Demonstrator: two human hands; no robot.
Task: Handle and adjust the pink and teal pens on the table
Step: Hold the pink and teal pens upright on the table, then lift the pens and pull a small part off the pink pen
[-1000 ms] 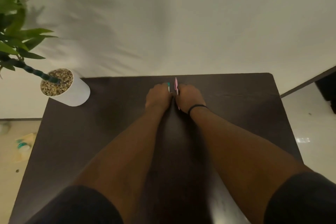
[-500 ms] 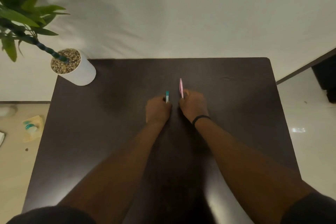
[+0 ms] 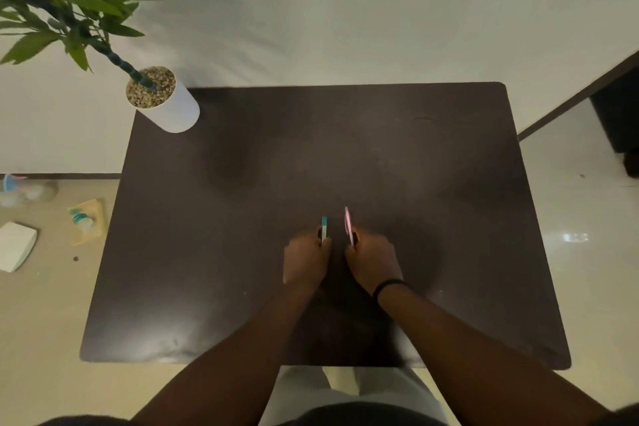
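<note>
- Left hand [image 3: 305,263]: fingers [image 3: 320,239] curled around teal pen [image 3: 324,227], tip pointing away from the body, upper part projecting beyond the fist.
- Right hand [image 3: 374,261]: fingers [image 3: 359,238] closed on pink pen [image 3: 348,223], likewise pointing away, just right of the teal pen and not touching it.
- Black band [image 3: 387,286] on the right wrist.
- Both fists side by side over the dark tabletop [image 3: 449,204], near its middle.
- Far left of the fingers, at the tabletop's corner: white pot [image 3: 173,111] with pebbles and a green plant [image 3: 69,7].
- Beyond the left edge, on the floor: small blurred items.
</note>
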